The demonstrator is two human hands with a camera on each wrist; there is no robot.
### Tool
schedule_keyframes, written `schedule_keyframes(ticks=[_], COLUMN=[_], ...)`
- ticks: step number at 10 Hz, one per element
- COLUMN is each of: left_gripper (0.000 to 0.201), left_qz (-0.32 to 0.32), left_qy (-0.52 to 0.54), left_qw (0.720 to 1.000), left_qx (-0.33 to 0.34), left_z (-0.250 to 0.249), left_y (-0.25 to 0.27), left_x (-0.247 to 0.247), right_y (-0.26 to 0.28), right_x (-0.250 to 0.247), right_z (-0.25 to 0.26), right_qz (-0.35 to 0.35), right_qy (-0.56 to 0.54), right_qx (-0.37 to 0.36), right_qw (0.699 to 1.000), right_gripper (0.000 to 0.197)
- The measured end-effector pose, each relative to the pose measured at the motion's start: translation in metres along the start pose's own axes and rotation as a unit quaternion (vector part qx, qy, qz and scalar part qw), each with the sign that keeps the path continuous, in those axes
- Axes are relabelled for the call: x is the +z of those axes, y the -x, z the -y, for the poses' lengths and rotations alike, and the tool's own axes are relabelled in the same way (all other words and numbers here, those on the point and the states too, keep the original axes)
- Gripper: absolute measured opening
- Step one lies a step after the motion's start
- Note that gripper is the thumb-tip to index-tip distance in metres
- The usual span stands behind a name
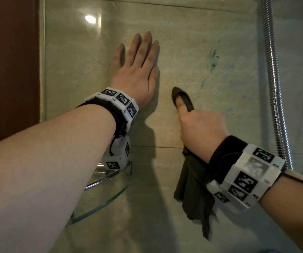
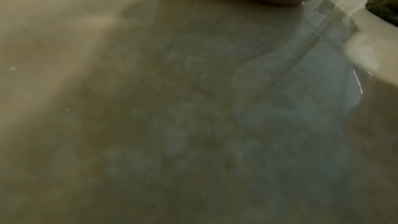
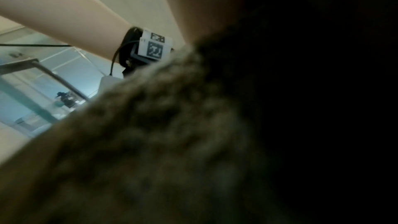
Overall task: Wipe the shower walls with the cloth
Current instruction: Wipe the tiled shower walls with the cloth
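Left hand: the left hand (image 1: 138,70) was laid flat against the shower wall (image 1: 192,42), fingers straight and slightly spread, with nothing grasped; the palm was pressed to the beige tile left of centre.
Right hand: the right hand (image 1: 201,128) was clenched around the cloth (image 1: 194,189), just right of and below the left hand; the thumb was stretched up along the wall, with a fold of cloth seen alongside it and over its tip.
Cloth: a dark olive cloth was gripped in the right fist and held against the wall; its loose end was seen hanging below the wrist. In the right wrist view the cloth (image 3: 150,142) filled most of the picture as a blurred, knobbly mass, with darkness to its right.
Wall: glossy beige tiles were shown with a horizontal grout line near the right wrist. Blue-green smears (image 1: 213,60) were seen on the tile above and right of the right hand, apart from the cloth.
Left wrist view: only blurred tile (image 2: 150,108) at close range was shown, with the heel of the hand at the top edge.
Shower hose: a ribbed metal hose (image 1: 273,79) was hung down the right side of the wall.
Glass shelf: a curved glass corner shelf (image 1: 99,203) was mounted below the left forearm.
Wristbands: white marker-covered bands were worn on both wrists.
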State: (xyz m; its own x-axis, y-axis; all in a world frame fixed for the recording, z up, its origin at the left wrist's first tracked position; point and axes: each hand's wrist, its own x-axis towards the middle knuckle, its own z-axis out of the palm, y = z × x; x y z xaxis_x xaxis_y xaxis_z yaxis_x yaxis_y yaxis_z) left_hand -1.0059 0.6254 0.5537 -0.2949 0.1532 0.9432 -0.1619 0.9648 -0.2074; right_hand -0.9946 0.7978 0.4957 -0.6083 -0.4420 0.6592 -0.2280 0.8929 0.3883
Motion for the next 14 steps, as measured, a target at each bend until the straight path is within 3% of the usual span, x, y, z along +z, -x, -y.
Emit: schedule_keyframes(ticks=[1,5,7,8,10,12,14], left_gripper=[0.057,0.060,0.057,0.057,0.057,0.057,0.057], left_qz=[-0.004,-0.004,-0.006,-0.012,-0.002,0.007,0.013], left_qy=[0.000,0.018,0.018,0.017,0.001,-0.004,-0.001], left_qw=[1.000,1.000,1.000,1.000,1.000,1.000,1.000], left_qx=[-0.001,-0.005,-0.004,-0.004,0.000,-0.003,-0.003], left_z=[0.000,-0.001,0.000,0.000,-0.003,-0.002,-0.001], left_y=[0.000,0.001,0.001,0.001,0.001,0.001,0.001], left_x=[0.000,-0.002,-0.002,-0.002,-0.003,-0.003,-0.002], right_y=[-0.004,-0.024,-0.007,0.010,0.027,0.030,0.023], right_x=[-0.002,-0.005,-0.008,0.001,0.021,0.023,0.014], right_z=[-0.009,-0.039,-0.028,-0.012,0.011,0.012,-0.002], right_qz=[0.000,-0.020,-0.044,-0.052,0.009,0.043,0.053], right_qy=[-0.013,-0.147,-0.177,-0.118,-0.074,0.019,0.027], right_qx=[0.037,0.151,0.108,0.049,-0.049,-0.066,-0.037], right_qw=[0.999,0.977,0.977,0.990,0.996,0.997,0.998], right_gripper=[0.072,0.077,0.074,0.072,0.072,0.086,0.087])
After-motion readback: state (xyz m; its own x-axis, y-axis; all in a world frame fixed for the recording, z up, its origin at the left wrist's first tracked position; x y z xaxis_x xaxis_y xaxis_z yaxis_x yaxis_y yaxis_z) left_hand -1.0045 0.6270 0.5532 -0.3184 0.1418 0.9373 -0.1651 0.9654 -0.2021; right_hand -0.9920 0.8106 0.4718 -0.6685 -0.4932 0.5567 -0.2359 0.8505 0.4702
